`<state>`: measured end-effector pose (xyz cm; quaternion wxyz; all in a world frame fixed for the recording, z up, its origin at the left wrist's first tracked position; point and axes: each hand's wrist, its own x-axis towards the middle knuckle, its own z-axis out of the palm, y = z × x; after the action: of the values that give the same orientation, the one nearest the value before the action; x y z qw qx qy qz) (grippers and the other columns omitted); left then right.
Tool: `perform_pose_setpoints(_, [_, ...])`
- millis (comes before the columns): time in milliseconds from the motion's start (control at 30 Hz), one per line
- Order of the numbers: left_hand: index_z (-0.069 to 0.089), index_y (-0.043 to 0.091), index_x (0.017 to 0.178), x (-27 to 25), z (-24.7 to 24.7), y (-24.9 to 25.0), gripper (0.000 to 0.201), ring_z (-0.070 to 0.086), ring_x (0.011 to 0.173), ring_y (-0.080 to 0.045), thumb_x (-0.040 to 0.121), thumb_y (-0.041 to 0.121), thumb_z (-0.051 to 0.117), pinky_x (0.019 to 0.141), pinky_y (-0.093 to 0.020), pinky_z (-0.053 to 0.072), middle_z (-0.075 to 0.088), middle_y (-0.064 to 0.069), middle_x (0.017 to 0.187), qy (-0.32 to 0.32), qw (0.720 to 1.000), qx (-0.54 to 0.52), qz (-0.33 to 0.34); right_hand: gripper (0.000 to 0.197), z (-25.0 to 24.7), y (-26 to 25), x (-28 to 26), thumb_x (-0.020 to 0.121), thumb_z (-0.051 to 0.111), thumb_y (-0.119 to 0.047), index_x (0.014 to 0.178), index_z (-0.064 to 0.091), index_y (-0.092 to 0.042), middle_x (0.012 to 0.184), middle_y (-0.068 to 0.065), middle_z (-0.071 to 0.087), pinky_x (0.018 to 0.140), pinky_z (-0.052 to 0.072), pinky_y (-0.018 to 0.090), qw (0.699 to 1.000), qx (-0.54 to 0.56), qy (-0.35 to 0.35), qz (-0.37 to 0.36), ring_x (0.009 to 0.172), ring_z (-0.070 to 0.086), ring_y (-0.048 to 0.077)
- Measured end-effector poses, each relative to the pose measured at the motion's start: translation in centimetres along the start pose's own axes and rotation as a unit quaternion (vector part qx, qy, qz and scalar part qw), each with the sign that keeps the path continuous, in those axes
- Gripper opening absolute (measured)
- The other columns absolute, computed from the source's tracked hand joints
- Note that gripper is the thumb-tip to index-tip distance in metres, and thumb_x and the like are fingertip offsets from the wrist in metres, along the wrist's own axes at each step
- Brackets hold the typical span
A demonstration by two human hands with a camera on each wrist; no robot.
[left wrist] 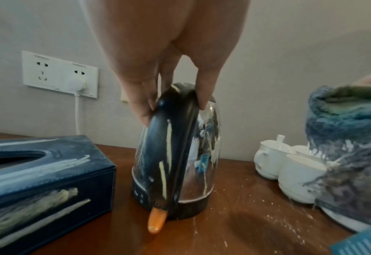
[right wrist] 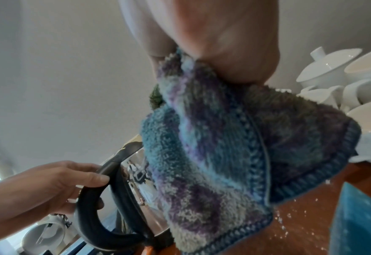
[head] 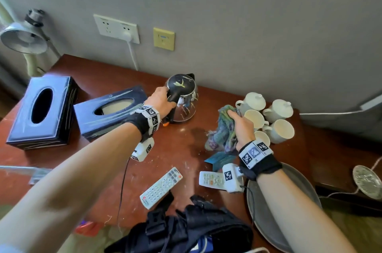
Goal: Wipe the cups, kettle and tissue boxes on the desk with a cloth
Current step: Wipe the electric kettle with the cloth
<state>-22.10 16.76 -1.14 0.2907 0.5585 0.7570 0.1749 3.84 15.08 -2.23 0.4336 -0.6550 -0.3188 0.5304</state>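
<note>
The steel kettle (head: 183, 97) with a black lid and handle stands on the brown desk (head: 182, 149) near the wall, streaked with pale smears. My left hand (head: 163, 100) grips the top of its handle (left wrist: 175, 146), fingers curled round it (right wrist: 88, 177). My right hand (head: 239, 122) holds a bunched blue-purple cloth (head: 223, 131) in the air to the right of the kettle, apart from it (right wrist: 213, 155). Several white cups (head: 283, 131), two of them lidded, cluster behind that hand. Two dark blue tissue boxes (head: 41, 112) (head: 111, 112) sit to the left, also smeared.
Two remotes (head: 161, 187) (head: 211, 179) and a blue card (head: 220, 160) lie near the front edge. A grey round tray (head: 289, 221) is under my right forearm. A black bag (head: 186, 228) hangs in front. A lamp (head: 24, 38) and a plugged wall socket (head: 116, 29) are behind.
</note>
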Motion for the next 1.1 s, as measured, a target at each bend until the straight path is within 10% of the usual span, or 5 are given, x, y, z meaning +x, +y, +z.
perform_pose_setpoints(200, [0.044, 0.017, 0.141, -2.6, 0.1, -2.1, 0.063, 0.054, 0.123, -0.029, 0.087, 0.032, 0.072, 0.100, -0.038, 0.043, 0.042, 0.001, 0.147, -0.040, 0.997, 0.035, 0.063, 0.010, -0.6, -1.2, -0.9, 0.085, 0.072, -0.035, 0.087, 0.073, -0.025, 0.091, -0.004, 0.075, 0.095, 0.054, 0.046, 0.985, -0.122, -0.019, -0.124, 0.095, 0.070, 0.019])
perform_pose_setpoints(467, [0.047, 0.032, 0.142, -7.7, 0.8, -3.5, 0.065, 0.050, 0.129, -0.018, 0.084, 0.028, 0.075, 0.108, -0.036, 0.039, 0.048, 0.012, 0.147, -0.144, 0.975, 0.061, 0.155, 0.037, 2.7, -0.9, -1.4, 0.090, 0.068, -0.038, 0.125, 0.067, -0.027, 0.120, -0.002, 0.060, 0.102, 0.042, 0.029, 0.887, -0.373, -0.104, -0.253, 0.110, 0.056, 0.013])
perform_pose_setpoints(633, [0.044, 0.034, 0.145, -8.1, 0.8, -3.2, 0.065, 0.048, 0.132, -0.019, 0.087, 0.032, 0.072, 0.110, -0.036, 0.038, 0.046, 0.012, 0.150, -0.134, 0.974, 0.083, 0.161, 0.036, 2.6, 0.4, -2.2, 0.093, 0.066, -0.028, 0.129, 0.064, -0.019, 0.129, -0.006, 0.062, 0.111, 0.040, 0.031, 0.916, -0.314, -0.152, -0.198, 0.122, 0.055, 0.012])
perform_pose_setpoints(833, [0.046, 0.033, 0.143, -8.2, 0.8, -3.2, 0.063, 0.051, 0.128, -0.020, 0.086, 0.028, 0.073, 0.107, -0.037, 0.041, 0.051, 0.009, 0.145, -0.135, 0.977, 0.062, 0.153, 0.038, -0.8, 3.3, -5.1, 0.093, 0.065, -0.014, 0.131, 0.063, -0.016, 0.136, -0.013, 0.052, 0.100, 0.030, 0.002, 0.891, -0.336, -0.140, -0.271, 0.126, 0.047, 0.001])
perform_pose_setpoints(1100, [0.047, 0.036, 0.142, -8.1, 0.9, -3.5, 0.064, 0.053, 0.123, -0.022, 0.085, 0.025, 0.074, 0.105, -0.041, 0.043, 0.054, 0.006, 0.142, -0.156, 0.979, 0.028, 0.130, 0.039, 2.2, 0.5, -2.3, 0.097, 0.060, -0.026, 0.136, 0.059, -0.026, 0.145, -0.001, 0.052, 0.113, 0.036, 0.032, 0.851, -0.448, -0.103, -0.253, 0.132, 0.050, 0.027])
